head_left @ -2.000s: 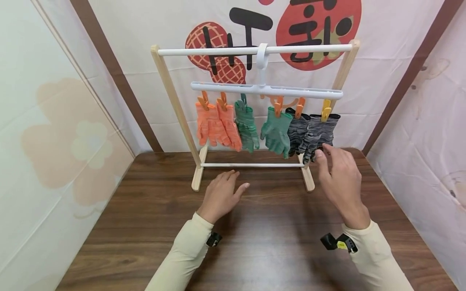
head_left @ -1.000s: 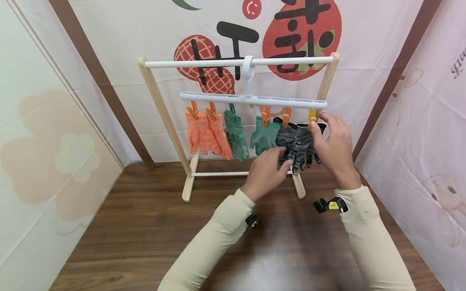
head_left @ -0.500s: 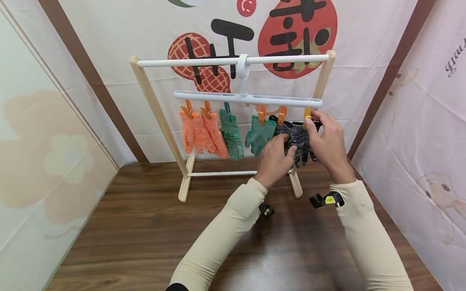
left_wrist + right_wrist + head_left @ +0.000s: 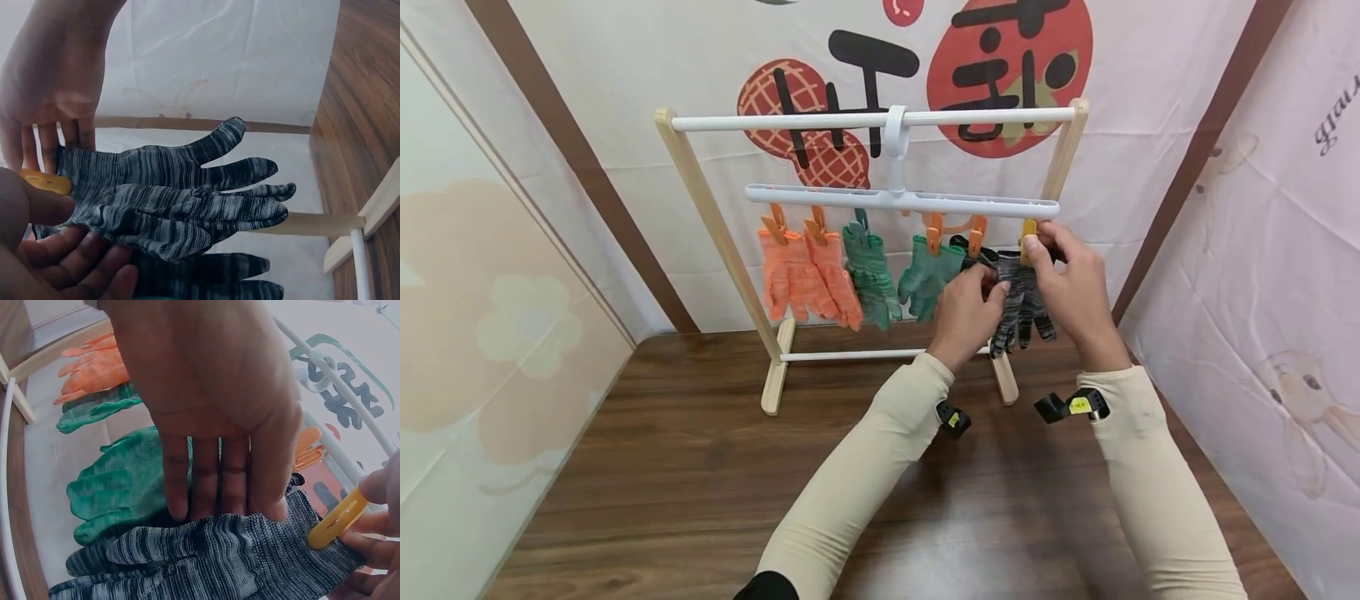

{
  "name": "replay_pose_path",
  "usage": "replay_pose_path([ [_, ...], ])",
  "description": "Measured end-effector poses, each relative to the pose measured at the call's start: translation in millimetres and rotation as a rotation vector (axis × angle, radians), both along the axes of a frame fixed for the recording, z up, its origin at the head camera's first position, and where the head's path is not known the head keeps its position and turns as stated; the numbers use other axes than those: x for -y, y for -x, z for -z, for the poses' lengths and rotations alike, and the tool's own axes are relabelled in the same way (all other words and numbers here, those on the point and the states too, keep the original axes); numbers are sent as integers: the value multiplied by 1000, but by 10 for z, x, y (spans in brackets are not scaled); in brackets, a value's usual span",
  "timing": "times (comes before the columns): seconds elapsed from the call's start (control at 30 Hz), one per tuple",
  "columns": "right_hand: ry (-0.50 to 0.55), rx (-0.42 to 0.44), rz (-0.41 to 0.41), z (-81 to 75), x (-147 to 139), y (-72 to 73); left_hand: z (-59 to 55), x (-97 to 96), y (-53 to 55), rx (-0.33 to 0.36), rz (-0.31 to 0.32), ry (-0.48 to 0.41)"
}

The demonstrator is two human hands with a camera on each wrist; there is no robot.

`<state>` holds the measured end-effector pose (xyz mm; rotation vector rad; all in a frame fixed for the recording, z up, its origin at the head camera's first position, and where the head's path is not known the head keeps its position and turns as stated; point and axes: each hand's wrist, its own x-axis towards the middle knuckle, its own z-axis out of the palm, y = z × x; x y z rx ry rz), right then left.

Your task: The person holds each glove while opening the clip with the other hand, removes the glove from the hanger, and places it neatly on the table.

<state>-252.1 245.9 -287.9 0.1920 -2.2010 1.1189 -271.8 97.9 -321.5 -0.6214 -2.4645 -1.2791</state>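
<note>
My right hand [image 4: 1078, 287] pinches the yellow clothespin [image 4: 1028, 242] at the right end of the white hanger [image 4: 842, 198]. That clothespin is on the cuff of a black-and-grey striped knit glove [image 4: 1022, 304], fingers hanging down. Thumb and fingers of my left hand [image 4: 966, 312] are at the glove's cuff side, just left of the clothespin; the left wrist view shows the glove [image 4: 162, 206] between them. Behind my left hand hangs a second striped glove [image 4: 212, 272], mostly hidden in the head view, under an orange clothespin [image 4: 977, 236].
Farther left hang green gloves [image 4: 928, 275] and orange gloves [image 4: 793, 275] on clothespins. A wooden rack with a white top rod [image 4: 790, 122] carries the hanger and stands on the brown table [image 4: 662, 467]. A printed cloth [image 4: 647, 225] hangs behind.
My right hand has risen from the glove fingers to the yellow clothespin and now pinches it. The left hand has crossed rightward and up to the striped glove. The camera view has shifted.
</note>
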Motion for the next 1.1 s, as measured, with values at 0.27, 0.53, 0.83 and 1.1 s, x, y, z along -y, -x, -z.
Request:
replay_pose_path([
  [0.27,99,55,-51,-37,21,-30,-14,-30,20,6,-32,-35],
  [0.53,147,49,-69,-8,5,17,1,-19,21,4,-23,-49],
  [0.83,194,46,-32,-5,35,48,28,1,11,5,-6,-69],
  [1.1,220,28,-15,-9,58,48,46,9,-10,13,20,-89],
])
